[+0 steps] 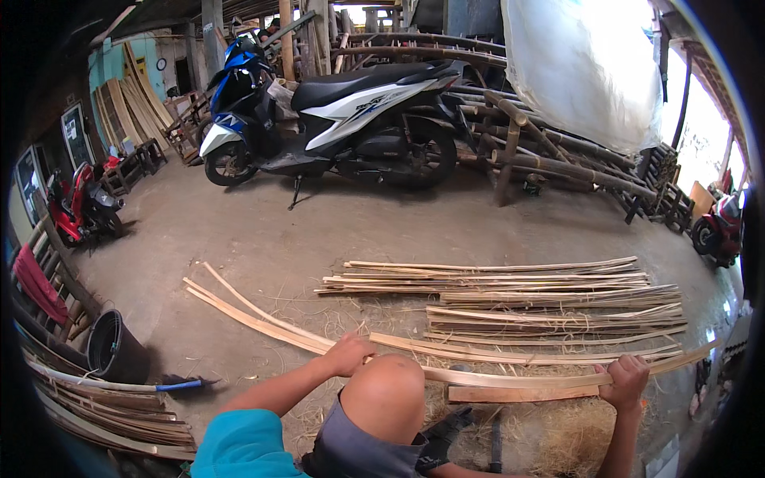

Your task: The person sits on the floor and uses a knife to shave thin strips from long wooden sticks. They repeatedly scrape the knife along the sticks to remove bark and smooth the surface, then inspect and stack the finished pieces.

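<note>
A long pale bamboo strip (510,379) stretches across in front of me, passing my raised bent knee. My left hand (351,355) is closed on it just left of the knee. Beyond that hand, two thin lengths (259,319) fan apart toward the far left. Near the strip's right part, my right hand (625,382) has its fingers wrapped round it, and the end sticks out past the fist. Just under the strip lies a flat piece of wood (522,394). The knee hides part of the strip between my hands.
Bundles of bamboo strips (558,299) lie on the floor ahead, among loose shavings (574,430). A blue-and-white scooter (343,119) stands beyond, before stacked bamboo poles (550,159). At left are a black bucket (116,347), a blue-handled tool (179,385) and more strips (119,418).
</note>
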Demonstrator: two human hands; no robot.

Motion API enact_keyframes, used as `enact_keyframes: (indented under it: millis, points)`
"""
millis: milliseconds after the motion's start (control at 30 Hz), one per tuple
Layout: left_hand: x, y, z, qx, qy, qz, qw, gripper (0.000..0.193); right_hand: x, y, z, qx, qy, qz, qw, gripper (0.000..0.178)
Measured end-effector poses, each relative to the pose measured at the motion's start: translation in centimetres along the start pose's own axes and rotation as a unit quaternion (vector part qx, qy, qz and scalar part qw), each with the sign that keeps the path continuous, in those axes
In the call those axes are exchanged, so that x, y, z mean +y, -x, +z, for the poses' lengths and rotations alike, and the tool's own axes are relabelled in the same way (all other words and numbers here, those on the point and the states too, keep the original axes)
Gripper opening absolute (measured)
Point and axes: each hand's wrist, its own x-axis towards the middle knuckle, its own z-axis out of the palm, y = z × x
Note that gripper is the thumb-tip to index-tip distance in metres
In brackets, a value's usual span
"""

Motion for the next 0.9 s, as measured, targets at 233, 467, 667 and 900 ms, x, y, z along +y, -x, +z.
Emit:
enact_keyframes:
  millis: [233, 467, 667, 900]
  points:
    - [4.3, -2.6, -4.2, -0.031, 0.044, 0.007, 0.999, 0.045, -1.9, 0.4, -1.7, -0.1, 0.196, 0.24, 0.946, 0.054]
    - [11.9, -10.1, -12.1, -0.058, 0.107, 0.124, 0.985, 0.063, -10.8, 2.3, 4.9, 0.224, -0.118, 0.268, 0.93, 0.063]
    - [23.6, -17.1, -15.8, -0.25, 0.288, 0.191, 0.905, 0.062, -22.6, -3.1, 8.8, -0.079, -0.624, 0.339, 0.699, 0.059]
    - [34.7, -19.4, -17.2, -0.425, 0.395, 0.134, 0.803, 0.059, -27.8, -11.1, 8.6, 0.077, -0.804, 0.286, 0.516, 0.039]
